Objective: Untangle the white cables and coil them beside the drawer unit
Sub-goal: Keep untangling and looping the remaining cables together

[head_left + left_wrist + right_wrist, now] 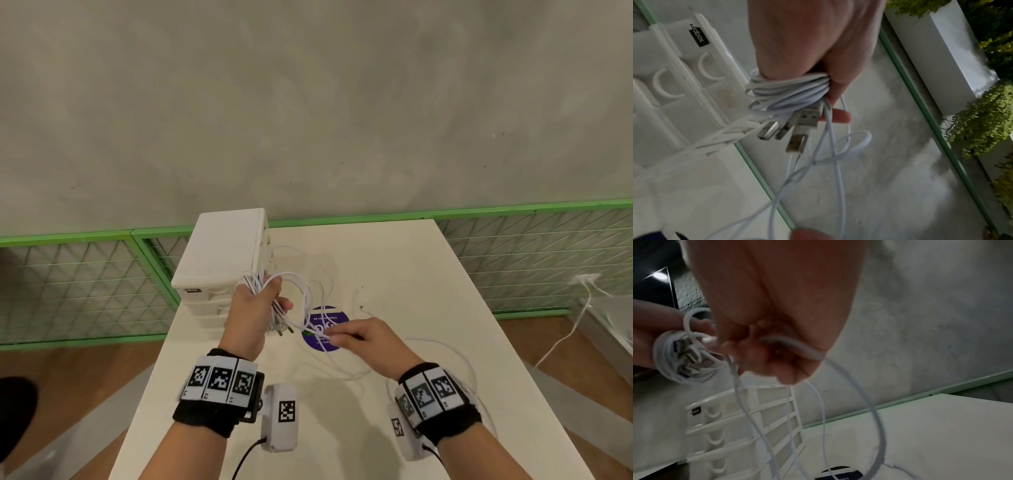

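Head view shows the left hand (255, 303) raised over the white bench (428, 308), just in front of the white drawer unit (219, 253) that stands at the bench's far left corner. Its fingers (836, 116) are curled round a bundle of white cables (789, 89) wound into loops, and several metal plugs (807, 118) stick out of the bundle below the hand. Loose strands run from this bundle to the right hand (359, 335), which sits lower and just to the right, above a round purple sticker (325, 329) on the bench. The right hand's fingers (789, 374) are pressed together, pinching one strand, which leaves the fist and curves down in a wide loop. More slack cable lies in loops on the bench around the right wrist, and one loose end rests further back, well apart from the drawer unit. Both wrists wear black bands with printed markers (219, 378).
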`<move>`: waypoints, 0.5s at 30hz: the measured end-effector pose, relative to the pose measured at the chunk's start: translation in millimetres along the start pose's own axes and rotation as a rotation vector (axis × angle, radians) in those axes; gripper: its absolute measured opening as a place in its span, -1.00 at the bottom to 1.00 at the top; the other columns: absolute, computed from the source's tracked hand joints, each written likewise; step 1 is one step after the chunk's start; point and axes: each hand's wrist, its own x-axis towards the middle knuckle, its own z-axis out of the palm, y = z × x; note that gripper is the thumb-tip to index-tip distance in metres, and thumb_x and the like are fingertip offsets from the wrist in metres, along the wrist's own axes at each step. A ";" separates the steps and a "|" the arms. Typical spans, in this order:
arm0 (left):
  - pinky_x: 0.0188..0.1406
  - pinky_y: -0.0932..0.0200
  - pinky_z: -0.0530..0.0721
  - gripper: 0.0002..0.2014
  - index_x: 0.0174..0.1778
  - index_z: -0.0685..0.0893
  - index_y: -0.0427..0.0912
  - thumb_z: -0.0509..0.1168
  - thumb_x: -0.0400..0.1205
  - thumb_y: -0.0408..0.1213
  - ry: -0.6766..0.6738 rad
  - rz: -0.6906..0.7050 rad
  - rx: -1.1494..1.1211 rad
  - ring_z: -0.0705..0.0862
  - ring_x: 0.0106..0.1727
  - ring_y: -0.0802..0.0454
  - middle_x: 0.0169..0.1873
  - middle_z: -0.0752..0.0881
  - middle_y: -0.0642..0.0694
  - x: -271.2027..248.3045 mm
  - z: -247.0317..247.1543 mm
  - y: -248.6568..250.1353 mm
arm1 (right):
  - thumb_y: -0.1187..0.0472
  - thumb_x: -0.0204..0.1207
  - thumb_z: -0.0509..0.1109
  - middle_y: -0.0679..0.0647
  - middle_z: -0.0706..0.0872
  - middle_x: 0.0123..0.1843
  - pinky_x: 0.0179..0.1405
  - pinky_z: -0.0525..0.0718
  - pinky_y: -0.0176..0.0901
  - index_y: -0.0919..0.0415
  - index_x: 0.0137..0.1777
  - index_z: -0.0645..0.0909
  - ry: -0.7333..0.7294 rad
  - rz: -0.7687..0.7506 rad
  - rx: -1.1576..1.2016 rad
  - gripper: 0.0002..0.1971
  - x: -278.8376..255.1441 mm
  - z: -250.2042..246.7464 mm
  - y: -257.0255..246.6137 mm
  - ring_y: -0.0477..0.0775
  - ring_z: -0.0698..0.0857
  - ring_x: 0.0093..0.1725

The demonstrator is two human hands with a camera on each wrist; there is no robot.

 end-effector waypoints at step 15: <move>-0.56 0.20 0.32 -0.79 -0.31 0.50 -0.21 0.22 0.67 -0.38 0.081 -0.004 -0.101 0.38 -0.66 0.11 -0.59 0.45 -0.06 13.5 -32.8 -5.6 | 0.36 0.52 0.32 0.29 0.61 0.37 0.37 0.44 0.00 0.33 0.35 0.57 0.715 0.528 0.019 -0.62 -26.3 -77.1 93.3 0.27 0.55 0.36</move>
